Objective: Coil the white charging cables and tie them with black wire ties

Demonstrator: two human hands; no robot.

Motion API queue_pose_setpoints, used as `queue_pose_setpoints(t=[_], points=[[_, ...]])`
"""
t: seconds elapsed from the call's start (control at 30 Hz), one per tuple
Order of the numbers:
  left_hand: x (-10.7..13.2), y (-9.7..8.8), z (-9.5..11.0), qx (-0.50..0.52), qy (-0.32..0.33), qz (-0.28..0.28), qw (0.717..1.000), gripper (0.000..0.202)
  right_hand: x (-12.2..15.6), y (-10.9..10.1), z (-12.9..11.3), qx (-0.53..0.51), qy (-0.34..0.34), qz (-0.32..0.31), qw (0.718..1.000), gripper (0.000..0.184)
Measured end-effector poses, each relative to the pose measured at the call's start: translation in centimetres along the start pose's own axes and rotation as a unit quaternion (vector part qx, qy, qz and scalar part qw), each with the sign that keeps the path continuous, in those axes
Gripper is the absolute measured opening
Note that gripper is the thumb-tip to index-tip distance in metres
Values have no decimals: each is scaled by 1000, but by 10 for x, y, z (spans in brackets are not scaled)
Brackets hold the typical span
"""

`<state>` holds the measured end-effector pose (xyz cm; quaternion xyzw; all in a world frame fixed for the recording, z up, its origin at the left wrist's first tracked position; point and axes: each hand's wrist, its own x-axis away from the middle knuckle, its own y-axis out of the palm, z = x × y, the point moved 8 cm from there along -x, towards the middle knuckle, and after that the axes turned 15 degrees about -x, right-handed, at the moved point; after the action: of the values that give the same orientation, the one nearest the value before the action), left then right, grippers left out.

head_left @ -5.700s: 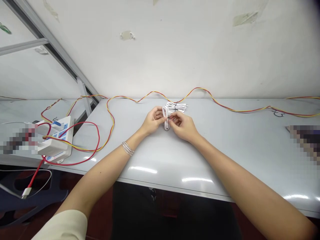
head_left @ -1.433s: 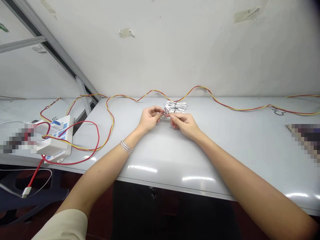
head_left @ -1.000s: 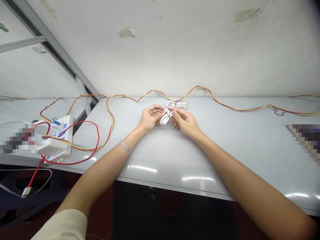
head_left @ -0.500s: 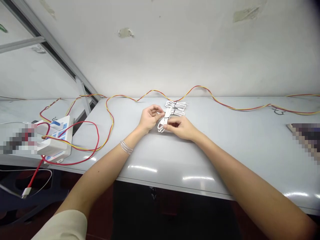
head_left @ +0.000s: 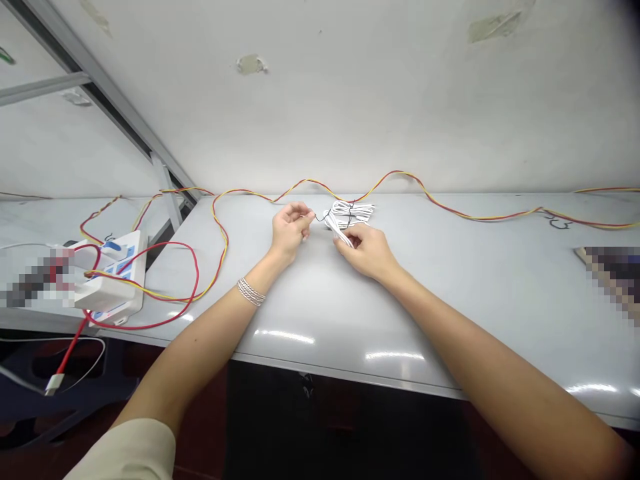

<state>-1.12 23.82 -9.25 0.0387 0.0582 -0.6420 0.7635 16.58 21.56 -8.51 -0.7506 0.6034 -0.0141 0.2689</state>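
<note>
My right hand (head_left: 367, 250) is closed around a coiled white cable (head_left: 337, 228), raised a little and tilted toward the left. With thumb and forefinger pinched, my left hand (head_left: 291, 230) grips the end of a thin black twist tie (head_left: 321, 219), which runs across to the white coil. Right behind, further bundles of white cable (head_left: 361, 212) lie on the grey tabletop (head_left: 310, 293), bound at the middle with a black tie. My fingers and the front coil partly cover them.
A red and yellow twisted wire (head_left: 450, 212) runs along the wall at the table's back. At the left sits a white power strip (head_left: 133, 287) with plugs and a looping red cable (head_left: 196, 267). Loose black ties (head_left: 557, 222) lie back right, near a blurred object (head_left: 613, 277).
My left hand has moved slightly left and draws the black tie out from the coil. My right hand has turned the coil, shifting it slightly right and up.
</note>
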Motion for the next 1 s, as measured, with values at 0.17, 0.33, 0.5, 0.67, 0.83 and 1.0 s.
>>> queue_pose_setpoints(t=[0.17,0.33,0.5,0.67,0.83,1.0], points=[[-8,-30,-8,-54,-19,144,988,16,0,-1,8,-10,48,-16,999,30],[-10,-35,-12,-193,18,161,968,17,-2,-2,8,-37,43,-7,998,31],[-2,-28,-1,-283,61,150,945,17,-4,-5,11,-61,44,4,997,34],[14,19,10,-233,107,-59,965,22,-3,0,15,-155,36,-8,987,40],[22,36,1,-177,74,-148,970,33,-2,9,23,-253,56,-19,966,37],[15,32,-4,-118,45,-141,982,26,-4,5,25,-307,62,17,950,39]])
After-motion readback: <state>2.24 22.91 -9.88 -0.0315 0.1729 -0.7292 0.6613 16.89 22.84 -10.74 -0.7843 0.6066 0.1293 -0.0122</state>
